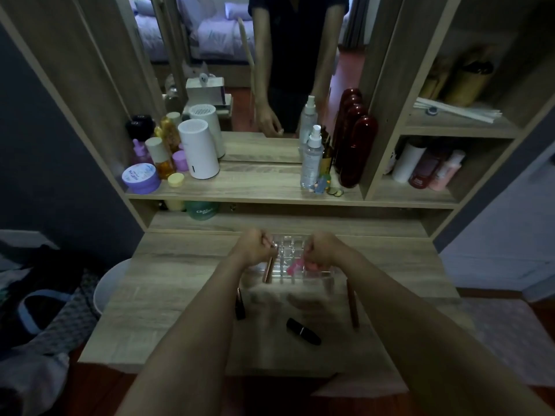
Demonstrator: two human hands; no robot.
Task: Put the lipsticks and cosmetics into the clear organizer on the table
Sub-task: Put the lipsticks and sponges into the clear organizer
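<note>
A clear organizer [318,279] with small square slots stands at the middle of the wooden table [180,280]. Over its left side, my left hand [253,246] is shut on a slim rose-gold lipstick [268,270] that points down into it. My right hand [322,249] holds a pink cosmetic [295,268] over the organizer's right part. On the table in front lie a black lipstick [303,331], a dark tube [240,306] by my left forearm, and a long brown pencil [352,304] on the right.
A shelf above the table carries a white cylinder [199,151], a purple jar [140,178], bottles, a clear spray bottle [312,159] and dark red bottles [357,151]. A mirror stands behind them. A white stool [109,283] sits left of the table.
</note>
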